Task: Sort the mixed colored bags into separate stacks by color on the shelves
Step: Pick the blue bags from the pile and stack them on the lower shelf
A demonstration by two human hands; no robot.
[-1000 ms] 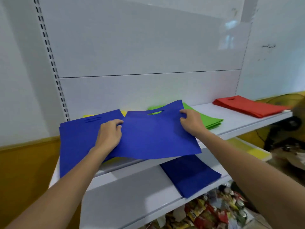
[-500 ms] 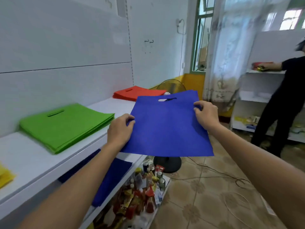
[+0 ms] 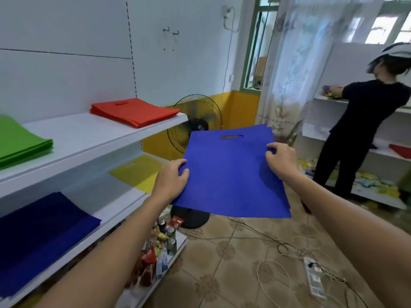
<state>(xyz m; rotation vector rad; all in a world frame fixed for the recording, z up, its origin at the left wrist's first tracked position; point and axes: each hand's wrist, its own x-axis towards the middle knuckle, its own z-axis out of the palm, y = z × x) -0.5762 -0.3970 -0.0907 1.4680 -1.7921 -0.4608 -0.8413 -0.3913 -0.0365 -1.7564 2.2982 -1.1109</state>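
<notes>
No writing is legible; both hands, left [image 3: 171, 180] and right [image 3: 281, 160], grip the flat blue fabric bags [image 3: 231, 174] at centre frame, now farther from the white shelf [image 3: 93, 138].

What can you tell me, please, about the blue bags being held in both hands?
The blue bags are a thin sheaf of flat, bright royal-blue bags that look like non-woven fabric, with a die-cut slot handle near the far edge. Several layered edges show at the right side. They are held nearly level in mid-air over the tiled floor, beside the shelves, the left hand pinching the left edge and the right hand the right.
</notes>
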